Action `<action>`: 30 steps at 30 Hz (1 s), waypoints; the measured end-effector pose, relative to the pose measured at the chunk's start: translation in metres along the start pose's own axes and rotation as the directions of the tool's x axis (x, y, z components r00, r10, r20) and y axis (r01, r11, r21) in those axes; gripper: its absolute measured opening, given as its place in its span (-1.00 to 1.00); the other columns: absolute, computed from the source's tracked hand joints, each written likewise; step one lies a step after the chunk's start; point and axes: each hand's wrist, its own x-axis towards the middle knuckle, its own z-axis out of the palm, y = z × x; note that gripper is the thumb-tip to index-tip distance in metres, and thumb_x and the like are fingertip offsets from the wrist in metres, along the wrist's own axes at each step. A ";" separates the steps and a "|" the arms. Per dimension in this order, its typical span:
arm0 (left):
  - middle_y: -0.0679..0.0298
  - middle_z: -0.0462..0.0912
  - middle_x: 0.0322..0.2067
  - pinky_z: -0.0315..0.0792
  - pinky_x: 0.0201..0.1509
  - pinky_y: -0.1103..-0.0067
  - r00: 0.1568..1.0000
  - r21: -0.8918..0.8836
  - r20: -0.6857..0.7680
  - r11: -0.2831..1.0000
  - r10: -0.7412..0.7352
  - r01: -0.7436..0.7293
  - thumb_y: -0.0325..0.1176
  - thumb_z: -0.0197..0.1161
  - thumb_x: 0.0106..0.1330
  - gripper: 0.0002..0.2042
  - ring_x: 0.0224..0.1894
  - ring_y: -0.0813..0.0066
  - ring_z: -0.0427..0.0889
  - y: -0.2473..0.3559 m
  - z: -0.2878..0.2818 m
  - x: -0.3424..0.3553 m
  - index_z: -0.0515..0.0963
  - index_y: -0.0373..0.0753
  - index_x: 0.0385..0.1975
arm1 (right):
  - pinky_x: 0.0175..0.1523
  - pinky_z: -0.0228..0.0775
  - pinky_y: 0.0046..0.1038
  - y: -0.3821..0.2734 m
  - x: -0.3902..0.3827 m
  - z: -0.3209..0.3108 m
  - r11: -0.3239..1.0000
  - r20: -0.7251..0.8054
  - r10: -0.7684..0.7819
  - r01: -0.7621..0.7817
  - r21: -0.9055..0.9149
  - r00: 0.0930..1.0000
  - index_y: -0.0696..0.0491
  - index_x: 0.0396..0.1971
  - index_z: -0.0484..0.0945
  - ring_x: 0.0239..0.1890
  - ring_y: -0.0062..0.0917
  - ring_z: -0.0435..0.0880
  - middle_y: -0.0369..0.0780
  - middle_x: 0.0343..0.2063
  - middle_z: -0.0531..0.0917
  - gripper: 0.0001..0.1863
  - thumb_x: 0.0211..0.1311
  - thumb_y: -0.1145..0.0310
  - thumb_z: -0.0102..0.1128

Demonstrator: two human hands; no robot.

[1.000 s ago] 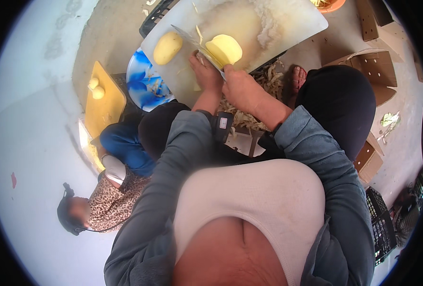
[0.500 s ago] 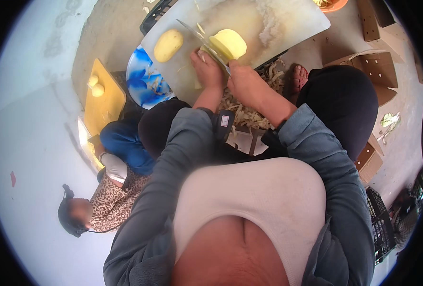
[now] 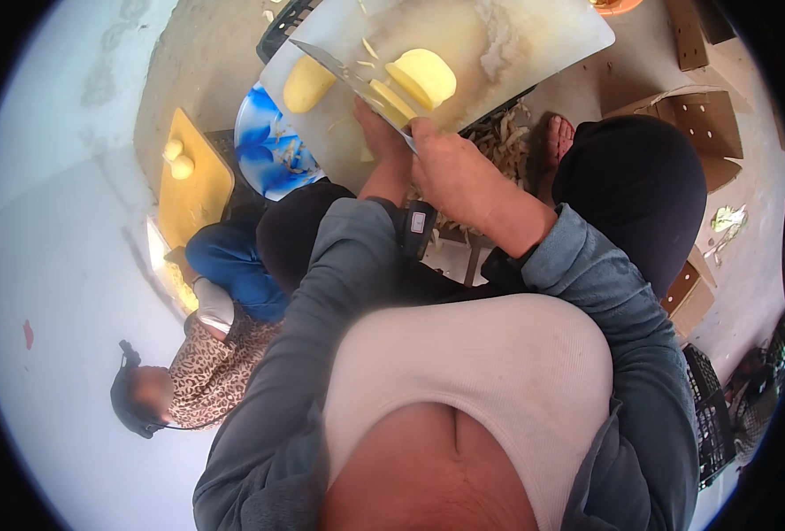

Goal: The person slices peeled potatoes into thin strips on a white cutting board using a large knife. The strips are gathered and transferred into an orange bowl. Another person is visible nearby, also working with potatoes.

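My right hand [image 3: 459,173] is closed round the handle of a kitchen knife [image 3: 344,78], whose broad blade slants up and left over the white cutting board [image 3: 551,35]. Curled fingers show on my left hand [image 3: 383,142], close under the blade, which hides the fingertips and anything in them. Along the blade's far side lies a thick yellow potato slice [image 3: 390,101]. Just beyond it rests a larger cut piece of peeled potato [image 3: 423,76]. A peeled potato [image 3: 309,85] sits at the board's left, partly behind the blade tip. Thin potato strips [image 3: 370,48] lie farther back.
Left of the board is a blue-and-white basin [image 3: 273,146] with scraps. Peelings [image 3: 503,146] lie below the board. Another person [image 3: 224,354] sits at the left by a yellow board [image 3: 189,190]. Cardboard boxes [image 3: 702,133] and black crates [image 3: 709,416] stand at the right.
My right hand and the knife have shifted slightly up and left. The blade now overlaps the left potato's edge, and the thick slice shows beside the blade, apart from the larger piece.
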 end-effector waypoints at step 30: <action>0.03 0.30 -0.07 0.33 0.12 0.37 0.998 0.133 0.061 0.991 0.024 -0.032 -0.14 -0.15 0.46 -0.59 0.07 0.14 0.40 0.020 0.001 -0.011 0.32 -0.27 0.15 | -0.13 0.45 -0.05 0.009 0.006 0.008 0.995 0.035 0.073 -0.075 0.067 0.997 0.34 -0.16 0.27 -0.26 0.11 0.60 0.22 -0.47 0.59 -0.68 0.12 0.51 0.04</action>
